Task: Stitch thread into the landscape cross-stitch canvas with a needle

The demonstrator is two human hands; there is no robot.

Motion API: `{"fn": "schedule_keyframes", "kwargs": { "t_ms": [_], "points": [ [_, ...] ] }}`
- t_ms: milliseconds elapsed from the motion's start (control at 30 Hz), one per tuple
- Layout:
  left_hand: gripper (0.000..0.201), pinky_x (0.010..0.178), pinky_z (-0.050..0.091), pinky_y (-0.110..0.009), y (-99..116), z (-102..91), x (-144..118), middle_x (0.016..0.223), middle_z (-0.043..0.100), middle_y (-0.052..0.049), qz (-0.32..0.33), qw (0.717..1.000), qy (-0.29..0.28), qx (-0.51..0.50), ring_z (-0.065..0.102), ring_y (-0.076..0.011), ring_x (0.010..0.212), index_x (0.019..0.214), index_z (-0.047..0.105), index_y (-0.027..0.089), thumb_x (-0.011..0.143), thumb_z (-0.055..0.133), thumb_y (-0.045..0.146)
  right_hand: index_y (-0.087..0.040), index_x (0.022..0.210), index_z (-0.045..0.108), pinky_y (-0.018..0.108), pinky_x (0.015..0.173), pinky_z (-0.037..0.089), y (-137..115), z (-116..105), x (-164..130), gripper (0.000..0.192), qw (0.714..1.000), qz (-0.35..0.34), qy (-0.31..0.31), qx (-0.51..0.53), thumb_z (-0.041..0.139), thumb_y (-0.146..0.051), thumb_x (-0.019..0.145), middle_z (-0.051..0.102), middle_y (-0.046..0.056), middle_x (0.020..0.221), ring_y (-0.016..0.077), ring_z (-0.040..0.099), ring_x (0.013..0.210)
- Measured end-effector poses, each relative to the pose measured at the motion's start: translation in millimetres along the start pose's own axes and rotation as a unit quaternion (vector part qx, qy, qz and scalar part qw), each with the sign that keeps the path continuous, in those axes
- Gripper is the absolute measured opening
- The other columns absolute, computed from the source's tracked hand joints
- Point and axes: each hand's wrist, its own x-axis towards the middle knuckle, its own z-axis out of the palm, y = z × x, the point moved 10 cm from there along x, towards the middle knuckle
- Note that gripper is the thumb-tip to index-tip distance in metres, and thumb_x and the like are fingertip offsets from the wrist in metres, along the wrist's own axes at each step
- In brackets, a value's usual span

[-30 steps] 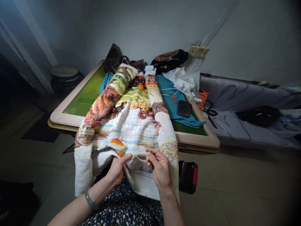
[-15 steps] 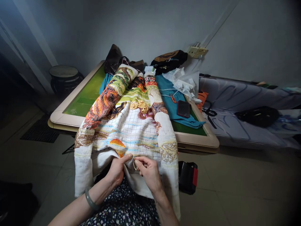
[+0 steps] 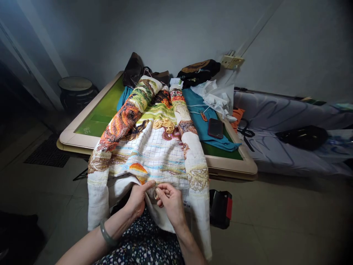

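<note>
Embroidery cloth (image 3: 154,154) hangs from the table's near edge (image 3: 228,165) into my lap; I judge it soft, light and floppy, best held by its lower hem. My left hand (image 3: 138,198) pinches that hem, and my right hand (image 3: 171,200) pinches pale thread (image 3: 156,192). Clothes and a phone (image 3: 215,127) clutter the green table; the floor below is tiled.

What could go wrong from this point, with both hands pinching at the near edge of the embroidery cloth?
The short loop of thread at the right hand could knot or snag as it is drawn. The left hand grips the embroidery cloth right beside the stitch point, so a finger prick seems possible. The cloth hangs off the table edge; a tug may shift the loose yarn bundle lying on it.
</note>
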Motion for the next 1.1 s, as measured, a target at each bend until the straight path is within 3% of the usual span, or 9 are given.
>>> {"fn": "schedule_keyframes", "kwargs": {
  "t_ms": [267, 633, 1100],
  "points": [
    [0.029, 0.07, 0.048, -0.031, -1.0, 2.2, -0.1, 0.079, 0.072, -0.009, -0.012, 1.0, 0.002, 0.011, 0.065, -0.0209, 0.072, 0.08, 0.07, 0.01, 0.056, 0.078, 0.023, -0.014, 0.073, 0.064, 0.018, 0.043, 0.043, 0.9, -0.6, -1.3, 0.024, 0.999, -0.024, 0.022, 0.02, 0.068, -0.037, 0.071, 0.06, 0.0, 0.058, 0.0082, 0.051, 0.045],
    [0.025, 0.06, 0.047, -0.027, -3.6, 3.6, -3.6, 0.065, 0.067, -0.004, -0.04, 0.999, 0.004, 0.005, 0.058, -0.0139, 0.056, 0.07, 0.068, 0.009, 0.054, 0.081, 0.025, -0.011, 0.075, 0.069, 0.017, 0.038, 0.035, 1.4, 1.0, -0.4, 0.025, 0.998, 0.006, -0.016, 0.062, 0.071, -0.035, 0.068, 0.058, -0.001, 0.054, 0.0061, 0.046, 0.04],
    [0.021, 0.059, 0.046, -0.027, -5.7, 3.7, -1.7, 0.061, 0.065, -0.004, -0.036, 0.999, -0.008, 0.011, 0.057, -0.013, 0.053, 0.064, 0.066, 0.009, 0.059, 0.079, 0.026, -0.012, 0.075, 0.067, 0.017, 0.041, 0.037, 8.2, 4.0, -0.4, 0.025, 0.994, 0.011, -0.019, 0.107, 0.072, -0.035, 0.068, 0.059, -0.002, 0.055, 0.0062, 0.047, 0.042]
  ]
}}
